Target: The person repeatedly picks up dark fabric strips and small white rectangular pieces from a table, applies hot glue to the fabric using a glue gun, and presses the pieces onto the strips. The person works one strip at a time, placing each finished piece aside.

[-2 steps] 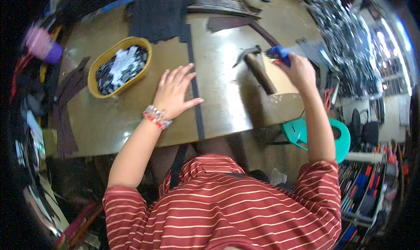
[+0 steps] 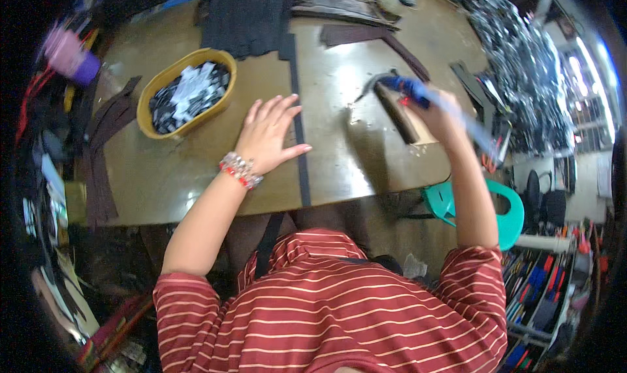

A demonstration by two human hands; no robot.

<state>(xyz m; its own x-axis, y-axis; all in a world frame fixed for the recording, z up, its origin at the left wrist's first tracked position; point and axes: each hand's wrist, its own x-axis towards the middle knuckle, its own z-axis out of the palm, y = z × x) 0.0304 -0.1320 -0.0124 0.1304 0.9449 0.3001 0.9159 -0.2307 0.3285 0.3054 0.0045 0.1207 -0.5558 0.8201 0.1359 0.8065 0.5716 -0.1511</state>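
My left hand (image 2: 269, 133) lies flat with fingers spread on the table (image 2: 261, 193), its fingertips and thumb at a long narrow dark strip (image 2: 301, 151). Beaded bracelets (image 2: 241, 170) circle that wrist. My right hand (image 2: 439, 115) is closed on a dark blue item (image 2: 406, 88) with a small red part. A long pale bluish streak (image 2: 473, 128) slants from that hand toward the lower right; motion smears it, and I cannot tell the item's kind. Just beside the hand lies a hammer (image 2: 397, 115) with a black head and brown handle, next to a light wooden board (image 2: 423, 133).
A yellow oval basin (image 2: 145, 112) of small black and white pieces stands at left. Dark cloth (image 2: 245, 20) and brown fabric strips (image 2: 353, 35) lie toward the far side. A green stool (image 2: 513, 213) is at the near right, and shiny plastic-wrapped goods (image 2: 516, 66) are piled at far right.
My right hand has moved slightly left with the blue item, which now reaches over the hammer head. The pale streak has come into sight. My left hand stays flat; the whole view shifts slightly.
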